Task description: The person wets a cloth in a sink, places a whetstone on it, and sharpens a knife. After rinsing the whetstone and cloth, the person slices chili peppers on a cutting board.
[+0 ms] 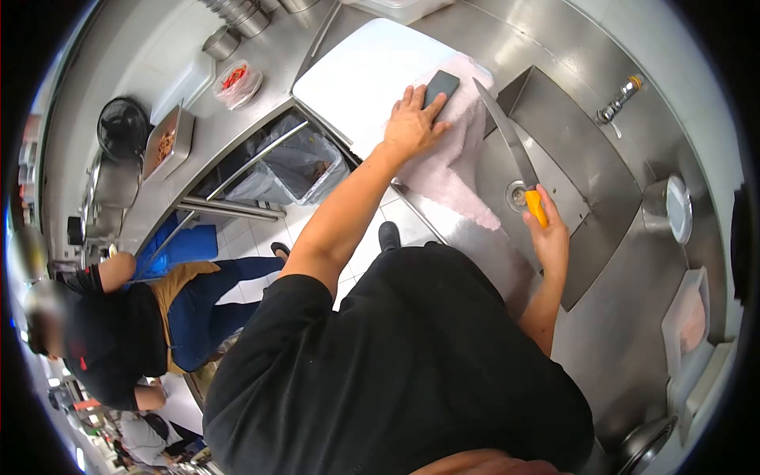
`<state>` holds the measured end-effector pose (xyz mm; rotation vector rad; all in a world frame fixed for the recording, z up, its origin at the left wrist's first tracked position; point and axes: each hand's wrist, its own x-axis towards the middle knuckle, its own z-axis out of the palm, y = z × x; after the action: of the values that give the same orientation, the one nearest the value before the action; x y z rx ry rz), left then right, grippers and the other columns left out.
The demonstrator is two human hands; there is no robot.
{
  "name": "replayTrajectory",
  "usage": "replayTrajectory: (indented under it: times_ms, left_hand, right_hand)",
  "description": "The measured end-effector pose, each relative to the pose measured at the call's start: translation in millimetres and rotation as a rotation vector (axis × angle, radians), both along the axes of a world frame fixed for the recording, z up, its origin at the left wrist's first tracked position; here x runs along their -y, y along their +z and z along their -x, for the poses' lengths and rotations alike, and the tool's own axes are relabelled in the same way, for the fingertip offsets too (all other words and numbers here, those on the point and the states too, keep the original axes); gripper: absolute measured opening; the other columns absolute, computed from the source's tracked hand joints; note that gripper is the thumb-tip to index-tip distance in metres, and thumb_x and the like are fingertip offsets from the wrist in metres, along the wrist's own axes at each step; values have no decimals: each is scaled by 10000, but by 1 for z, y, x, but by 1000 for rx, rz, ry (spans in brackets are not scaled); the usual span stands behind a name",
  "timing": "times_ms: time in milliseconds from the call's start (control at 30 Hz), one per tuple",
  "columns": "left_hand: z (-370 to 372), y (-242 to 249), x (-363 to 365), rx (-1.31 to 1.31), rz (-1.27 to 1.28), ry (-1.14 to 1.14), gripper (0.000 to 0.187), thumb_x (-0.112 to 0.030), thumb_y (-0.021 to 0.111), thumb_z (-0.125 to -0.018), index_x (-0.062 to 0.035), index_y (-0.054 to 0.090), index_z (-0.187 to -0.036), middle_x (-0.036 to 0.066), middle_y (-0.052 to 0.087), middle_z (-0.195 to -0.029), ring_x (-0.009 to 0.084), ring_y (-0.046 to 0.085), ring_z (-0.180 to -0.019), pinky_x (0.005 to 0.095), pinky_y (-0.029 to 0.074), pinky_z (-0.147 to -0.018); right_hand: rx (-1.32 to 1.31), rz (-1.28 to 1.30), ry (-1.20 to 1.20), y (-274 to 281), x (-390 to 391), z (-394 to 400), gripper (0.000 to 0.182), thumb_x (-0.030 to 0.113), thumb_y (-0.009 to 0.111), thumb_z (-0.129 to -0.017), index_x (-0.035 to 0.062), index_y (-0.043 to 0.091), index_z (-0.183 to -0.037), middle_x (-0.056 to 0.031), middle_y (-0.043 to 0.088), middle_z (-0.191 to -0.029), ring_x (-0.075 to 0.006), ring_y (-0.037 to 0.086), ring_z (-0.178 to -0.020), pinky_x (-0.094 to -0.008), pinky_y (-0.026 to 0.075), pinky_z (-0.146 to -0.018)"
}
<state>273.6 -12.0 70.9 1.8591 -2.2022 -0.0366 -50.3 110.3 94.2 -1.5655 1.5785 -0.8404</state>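
Observation:
My left hand (412, 127) rests with its fingers spread at the edge of a white board (364, 63). Its fingertips touch the lower end of a dark rectangular block (442, 88). Under the block, a pale pink cloth (451, 158) covers the board's right side and hangs down toward the sink. My right hand (549, 229) is closed around the yellow-orange handle of a large knife (514, 146). The blade points up and left over the sink, with its tip near the block and cloth.
A steel sink (598, 166) lies on the right, with a tap (621, 99) behind. To the left are a lined bin (305, 162), a metal tray of food (168, 142) and a bag of red pieces (237, 83). Another person (119, 332) stands at lower left.

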Motion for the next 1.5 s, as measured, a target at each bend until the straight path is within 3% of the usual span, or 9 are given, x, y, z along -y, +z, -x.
replayTrajectory:
  times_ms: [200,333,400,500,633,733,833,1133,1500]
  left_hand:
    - [-7,-14,-3,-59,150,-16,470,-427,591,-959,-244,592,-1393,259,430,-1503,470,390,-1391,480,347,-1157]
    - [-9,-14,-9,-123,223,-63,409,-341,651,-927,-223,647,-1319,298,471,-1450,496,476,-1305,480,375,-1144]
    - [-11,-14,-10,-160,249,-99,396,-307,669,-913,-214,652,-1297,303,471,-1443,505,490,-1286,484,389,-1133]
    - [-9,-9,-15,-191,244,-95,407,-284,693,-894,-212,643,-1292,294,483,-1413,493,510,-1255,485,418,-1100]
    - [1,13,-16,-175,108,-55,480,-312,717,-873,-230,600,-1331,246,490,-1356,434,536,-1197,494,466,-1021]
    - [6,14,-8,-34,87,-2,547,-356,731,-858,-252,567,-1370,217,478,-1341,391,536,-1162,490,486,-962]
    - [13,24,-4,8,9,35,598,-420,724,-862,-253,563,-1414,267,480,-1372,442,543,-1165,476,488,-989]
    - [-5,5,-29,18,166,-41,542,-401,702,-883,-236,599,-1389,235,497,-1402,430,503,-1267,502,466,-1003]
    - [-6,6,-32,111,149,-45,564,-432,673,-909,-247,556,-1429,226,436,-1487,494,358,-1398,572,357,-1102]
  right_hand:
    - [-58,42,-2,-5,-6,4,524,162,678,-905,124,561,-1414,-166,647,-1316,-325,638,-1179,-382,485,-978]
    - [-100,48,-4,3,0,-3,513,139,682,-918,106,562,-1416,-161,658,-1309,-252,646,-1168,-329,468,-992]
    - [-99,83,8,1,2,-3,505,135,680,-920,99,566,-1411,-168,660,-1302,-258,648,-1166,-332,470,-991]
    - [-80,104,10,-6,3,-2,506,152,676,-911,120,570,-1404,-176,646,-1308,-347,636,-1169,-392,495,-970]
    - [-70,109,11,-12,2,0,506,150,683,-907,120,575,-1401,-181,644,-1310,-350,635,-1172,-388,494,-974]
    - [-79,101,11,-12,3,0,503,151,683,-908,121,578,-1399,-185,642,-1311,-351,635,-1175,-385,494,-975]
    - [-96,104,14,-10,2,-1,503,153,683,-908,126,579,-1399,-191,641,-1310,-354,635,-1172,-386,495,-974]
    - [-98,129,0,-10,0,2,521,170,686,-908,162,567,-1414,-199,647,-1291,-364,641,-1154,-404,502,-957]
    - [-119,155,-14,-10,-2,3,513,182,690,-902,178,576,-1402,-201,660,-1254,-375,650,-1116,-420,510,-925]
